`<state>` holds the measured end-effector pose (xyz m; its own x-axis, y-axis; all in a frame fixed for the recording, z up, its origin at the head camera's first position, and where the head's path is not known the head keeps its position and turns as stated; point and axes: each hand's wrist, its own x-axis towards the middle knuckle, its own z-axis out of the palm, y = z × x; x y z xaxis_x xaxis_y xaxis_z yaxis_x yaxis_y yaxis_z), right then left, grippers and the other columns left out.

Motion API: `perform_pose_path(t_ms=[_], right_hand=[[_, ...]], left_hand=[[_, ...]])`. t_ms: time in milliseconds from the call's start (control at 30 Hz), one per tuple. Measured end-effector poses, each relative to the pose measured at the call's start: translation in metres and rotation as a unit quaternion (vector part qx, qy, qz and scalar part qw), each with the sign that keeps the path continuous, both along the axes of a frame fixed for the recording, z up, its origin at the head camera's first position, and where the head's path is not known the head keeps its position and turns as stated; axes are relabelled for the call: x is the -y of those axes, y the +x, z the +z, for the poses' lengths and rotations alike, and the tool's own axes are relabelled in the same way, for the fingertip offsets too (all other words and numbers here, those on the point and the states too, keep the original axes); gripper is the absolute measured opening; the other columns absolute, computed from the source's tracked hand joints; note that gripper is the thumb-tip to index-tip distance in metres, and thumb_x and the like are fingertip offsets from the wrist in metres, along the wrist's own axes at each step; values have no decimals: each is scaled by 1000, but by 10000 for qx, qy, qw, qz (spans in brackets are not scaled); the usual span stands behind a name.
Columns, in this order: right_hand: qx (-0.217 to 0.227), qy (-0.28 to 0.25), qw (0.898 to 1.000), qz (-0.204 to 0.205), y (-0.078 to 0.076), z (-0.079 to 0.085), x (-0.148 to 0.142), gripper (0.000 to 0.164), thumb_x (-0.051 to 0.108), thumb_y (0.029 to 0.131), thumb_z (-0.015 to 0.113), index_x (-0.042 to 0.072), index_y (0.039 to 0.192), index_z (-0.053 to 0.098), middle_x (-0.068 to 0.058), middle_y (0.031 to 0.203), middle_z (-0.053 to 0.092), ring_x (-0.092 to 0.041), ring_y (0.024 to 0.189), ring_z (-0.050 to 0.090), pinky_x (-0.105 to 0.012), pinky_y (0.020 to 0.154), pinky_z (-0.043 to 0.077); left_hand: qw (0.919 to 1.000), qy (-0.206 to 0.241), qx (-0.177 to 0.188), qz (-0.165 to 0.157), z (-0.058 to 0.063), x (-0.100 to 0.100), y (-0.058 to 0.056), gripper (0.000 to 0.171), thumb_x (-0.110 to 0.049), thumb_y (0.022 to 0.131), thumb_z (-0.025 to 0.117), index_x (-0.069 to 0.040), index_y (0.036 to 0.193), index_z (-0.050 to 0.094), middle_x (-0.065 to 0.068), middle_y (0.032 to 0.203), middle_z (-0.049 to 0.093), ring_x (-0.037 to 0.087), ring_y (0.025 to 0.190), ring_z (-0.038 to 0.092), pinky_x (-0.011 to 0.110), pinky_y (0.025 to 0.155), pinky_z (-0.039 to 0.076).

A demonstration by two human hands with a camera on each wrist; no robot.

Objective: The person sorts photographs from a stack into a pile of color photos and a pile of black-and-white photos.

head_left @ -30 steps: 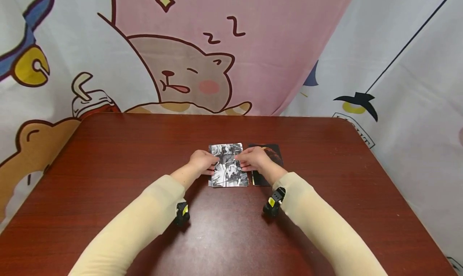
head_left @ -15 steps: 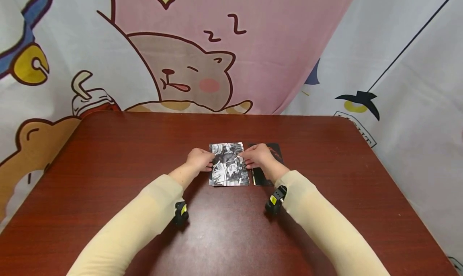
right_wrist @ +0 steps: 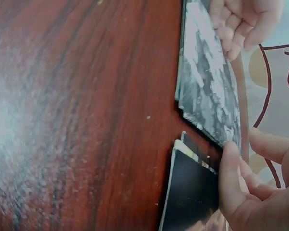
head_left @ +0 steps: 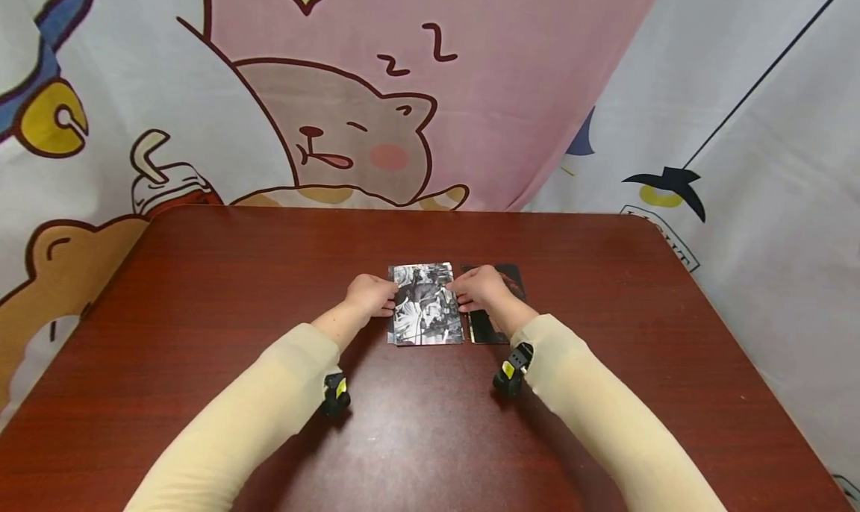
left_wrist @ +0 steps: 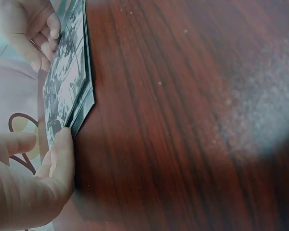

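Observation:
A small stack of picture cards [head_left: 425, 310] lies on the table, its top one printed in black and white. A second card peeks out along the stack's left side. My left hand [head_left: 369, 295] grips the stack's left edge, with the thumb [left_wrist: 62, 144] against it in the left wrist view. At the right edge, my right hand [head_left: 480, 288] holds the stack between thumb and fingers; its index finger is lifted in the right wrist view. Partly under my right hand lies a second pile of dark cards [right_wrist: 192, 187], slightly fanned, with a pale card edge showing.
The reddish-brown wooden table [head_left: 269, 258] has rounded far corners. Behind it hangs a cloth [head_left: 524, 72] with cartoon animals. A black wrist camera [head_left: 336, 396] sits at the left cuff and another camera [head_left: 512, 370] at the right cuff.
Both hands have drawn slightly outward, from over the top card's sides to the stack's edges. The stack has barely moved. Over the last half second the hands stay almost still.

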<state>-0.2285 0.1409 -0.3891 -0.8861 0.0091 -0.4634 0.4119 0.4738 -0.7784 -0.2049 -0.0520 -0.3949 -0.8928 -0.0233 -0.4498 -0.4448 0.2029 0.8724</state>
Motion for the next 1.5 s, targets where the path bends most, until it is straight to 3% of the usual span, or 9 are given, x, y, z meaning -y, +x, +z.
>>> perform_pose_path(t_ms=[300,467,700,867,967,1133,1200,1333,1500], right_hand=[[52,-531,9980,-329,-4,-1,-4,20,7,84,69,-5,99,62,3,64,56,-6,50,51,-17,50,52],[-85,-385,9989,-234,-5,1,-7,22,8,85,67,-5,103,61,2,69,55,-7,54,51,-17,54,53],[-428,-233,9987,-153,-6,3,-6,27,14,84,70,-1,105,61,1,76,53,-8,61,52,-20,62,56],[-364,-391,9986,-10,-5,4,-6,35,15,86,68,-3,114,59,-2,85,58,-9,67,56,-21,66,58],[-310,-423,9986,-58,-5,5,-7,36,15,86,68,-3,115,59,-3,89,60,-10,71,58,-25,73,59],[-296,-492,9983,-52,-4,6,-7,35,12,86,67,-4,115,59,-3,86,59,-8,68,58,-24,71,59],[-327,-503,9982,-12,-4,7,-7,34,12,86,67,-5,116,59,-4,86,60,-7,68,58,-22,68,59],[-369,-534,9979,2,-3,9,-4,34,11,87,66,-5,116,59,-5,87,60,-7,67,58,-20,64,58],[-421,-666,9969,20,-3,11,3,34,9,87,65,-7,117,58,-4,82,60,-7,64,58,-21,65,59]], left_hand=[[9993,356,61,-80,-4,1,-4,37,-6,91,47,14,122,51,24,116,57,18,78,57,24,69,59],[9999,86,-10,-77,-5,1,-4,34,-5,89,49,11,118,55,12,98,55,16,75,55,25,69,59],[9991,-223,-357,-112,-2,-5,-3,36,-8,93,52,8,124,53,24,124,55,26,94,60,28,78,59],[9994,12,-343,18,-6,-6,-8,34,-6,93,54,10,123,53,22,121,55,17,76,58,24,71,59],[9995,200,-235,20,-17,-4,-17,33,-6,91,57,9,121,54,20,115,59,16,77,60,26,73,59],[9962,745,-357,-262,-53,10,-42,33,-14,84,70,3,110,61,16,103,66,23,84,65,33,75,60],[9955,826,-332,-331,-49,13,-41,35,-15,84,70,4,111,61,15,102,65,23,84,65,33,76,60],[9983,476,-57,-322,-10,11,-22,39,-9,91,60,8,124,52,14,107,62,18,84,62,30,82,58],[9980,488,24,-398,10,18,-15,38,-6,92,57,10,125,50,2,85,60,8,70,56,20,70,58]])
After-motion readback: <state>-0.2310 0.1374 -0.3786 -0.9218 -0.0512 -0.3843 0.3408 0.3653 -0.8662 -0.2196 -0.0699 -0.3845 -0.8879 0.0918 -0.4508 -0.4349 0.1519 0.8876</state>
